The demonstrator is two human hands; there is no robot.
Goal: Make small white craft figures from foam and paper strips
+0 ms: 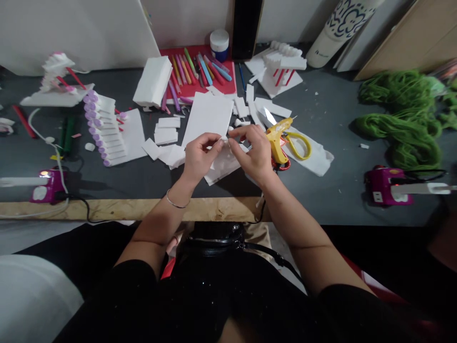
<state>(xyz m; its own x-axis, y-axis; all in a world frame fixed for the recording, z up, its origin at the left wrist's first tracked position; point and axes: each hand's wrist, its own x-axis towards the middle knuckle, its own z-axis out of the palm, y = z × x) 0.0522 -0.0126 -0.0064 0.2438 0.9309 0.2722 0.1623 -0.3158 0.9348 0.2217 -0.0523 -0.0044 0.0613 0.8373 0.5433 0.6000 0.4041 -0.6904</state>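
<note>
Between the fingertips of my left hand [202, 152] and my right hand [254, 151] is a small white piece [224, 138], too small to tell its kind; both hands pinch it. White sheets lie beneath and behind the hands, with one large white board [209, 114] just beyond the left fingers. Cut white rectangles [167, 129] are scattered left of my left hand. Right of my right hand lie a yellow glue gun [279, 138] and scissors [302, 146] with yellow handles, resting close together, partly on a white strip.
White stair-like models with purple edges [105, 128] or red posts [283, 64] stand left and back right. Colored sticks [200, 71] lie on a red sheet behind. Green yarn [402, 119] and purple power sockets [387, 186] sit right; a white bottle [335, 33] stands at the back.
</note>
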